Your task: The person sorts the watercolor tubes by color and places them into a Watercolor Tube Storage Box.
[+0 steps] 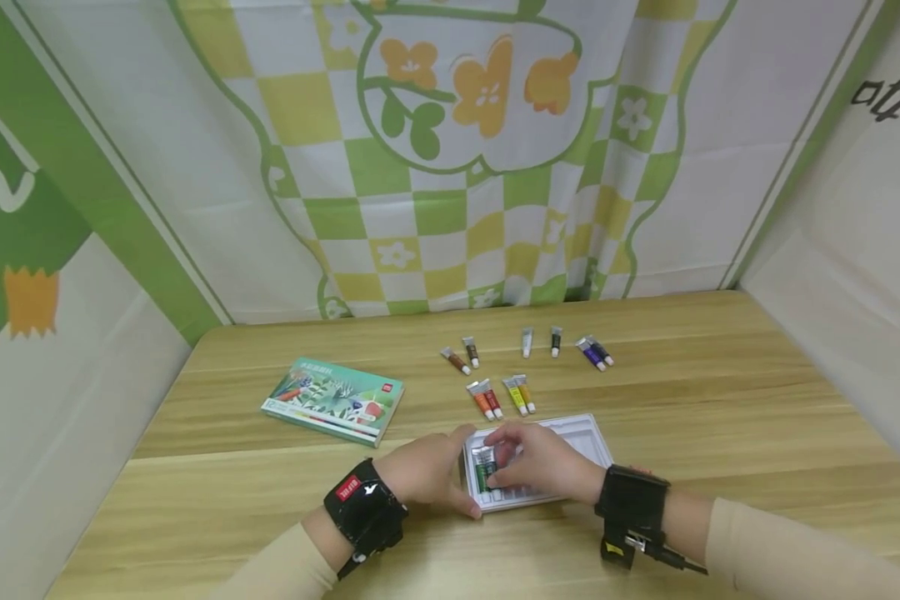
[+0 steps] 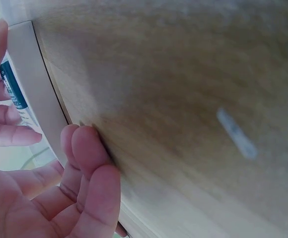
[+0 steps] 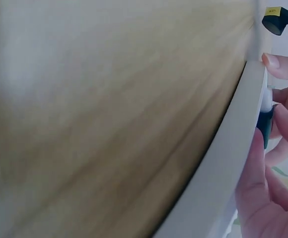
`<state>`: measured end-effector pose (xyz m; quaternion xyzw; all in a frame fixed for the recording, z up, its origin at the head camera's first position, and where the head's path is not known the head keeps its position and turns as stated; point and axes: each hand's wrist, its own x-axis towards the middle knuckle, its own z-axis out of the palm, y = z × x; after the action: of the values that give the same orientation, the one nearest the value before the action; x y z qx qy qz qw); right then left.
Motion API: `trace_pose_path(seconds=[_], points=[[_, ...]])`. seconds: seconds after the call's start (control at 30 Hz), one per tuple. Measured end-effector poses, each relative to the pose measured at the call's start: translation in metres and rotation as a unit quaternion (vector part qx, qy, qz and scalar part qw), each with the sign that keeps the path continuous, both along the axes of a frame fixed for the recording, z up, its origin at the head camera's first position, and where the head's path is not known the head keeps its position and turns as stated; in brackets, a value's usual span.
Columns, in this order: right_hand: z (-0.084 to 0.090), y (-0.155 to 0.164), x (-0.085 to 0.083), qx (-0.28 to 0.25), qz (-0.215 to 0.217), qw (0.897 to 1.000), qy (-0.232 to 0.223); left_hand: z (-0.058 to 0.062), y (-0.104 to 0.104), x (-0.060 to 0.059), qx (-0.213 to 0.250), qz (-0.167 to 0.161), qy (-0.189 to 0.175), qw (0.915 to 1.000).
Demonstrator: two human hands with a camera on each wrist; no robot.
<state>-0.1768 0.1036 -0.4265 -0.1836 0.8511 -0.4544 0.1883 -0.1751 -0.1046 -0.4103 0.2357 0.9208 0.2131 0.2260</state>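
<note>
Right hand (image 1: 543, 462): fingertips curled down over a green paint tube (image 1: 484, 471), apparently pinching or pressing it into the left end of a white plastic tray (image 1: 592, 433); grip largely hidden in the head view, a dark teal tube (image 3: 264, 126) glimpsed between fingers (image 3: 255, 183) and tray rim in the right wrist view. Left hand (image 1: 429, 471): thumb and fingers laid against the tray's left wall, fingers (image 2: 92, 163) lightly bent along the rim rather than closed round it, bracing the tray near the front edge of the wooden table (image 1: 720, 392). Step in hand, as judged: seating of one tube in its slot at the tray's left end, remaining slots to the right seemingly unfilled. Farther back, toward the middle of the table: red and orange tubes (image 1: 484, 400) just beside a yellow pair (image 1: 519, 394); behind these, a brown pair (image 1: 461, 357), a grey tube (image 1: 527, 342), a dark tube (image 1: 556, 341) and a purple pair (image 1: 594, 352), all loose and apart from the tray. To the left, well apart: the flat printed paint box (image 1: 333, 400). Next move, as judged: release of the seated tube, then a reach forward to the nearest loose pair, cap end matched to the tube already laid, tray held steady meanwhile.
</note>
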Motion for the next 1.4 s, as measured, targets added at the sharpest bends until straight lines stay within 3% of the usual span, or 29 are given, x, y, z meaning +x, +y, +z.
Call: trace_pose_path(seconds=[0.23, 0.73, 1.4], points=[[0.002, 0.003, -0.002, 0.037, 0.038, 0.999, 0.013, -0.001, 0.000, -0.001, -0.005, 0.006, -0.007, 0.9999], [0.011, 0.006, -0.004, 0.095, 0.129, 0.976, 0.151, 0.000, 0.002, -0.005, -0.005, 0.000, -0.005, 1.0000], [0.012, -0.004, -0.007, 0.158, 0.174, 0.950, 0.206, -0.002, 0.004, -0.008, -0.013, 0.007, -0.020, 0.9997]])
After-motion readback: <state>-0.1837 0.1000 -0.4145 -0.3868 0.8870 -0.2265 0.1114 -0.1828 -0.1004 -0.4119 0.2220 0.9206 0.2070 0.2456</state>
